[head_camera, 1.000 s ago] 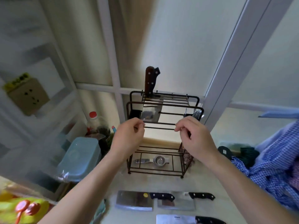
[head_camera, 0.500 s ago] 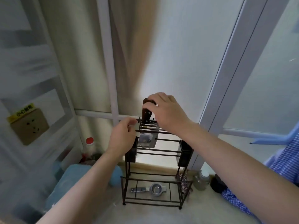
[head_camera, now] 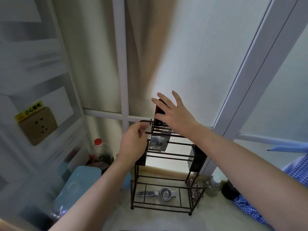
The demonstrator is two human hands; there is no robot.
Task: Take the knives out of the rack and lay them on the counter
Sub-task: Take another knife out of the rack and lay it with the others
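A dark wire rack (head_camera: 166,185) stands on the pale counter (head_camera: 150,220) against the window. One cleaver remains in its top slots, standing upright: the brown handle (head_camera: 157,114) sticks up and the steel blade (head_camera: 158,144) hangs between the rails. My right hand (head_camera: 173,115) lies against the handle with its fingers spread apart, not closed around it. My left hand (head_camera: 133,142) pinches the rack's top rail at the left corner. No other knives are in view.
A metal squeezer (head_camera: 160,194) lies on the rack's bottom shelf, and a black holder (head_camera: 197,157) hangs on its right side. To the left are a red-capped bottle (head_camera: 98,147) and a blue container (head_camera: 80,185). A glass jar (head_camera: 212,185) and blue checked cloth (head_camera: 250,209) sit right.
The view tilted up, so the knives lying on the counter dropped out of sight. My right hand rose from the rack's front rail to the cleaver handle, closed on it, then spread its fingers.
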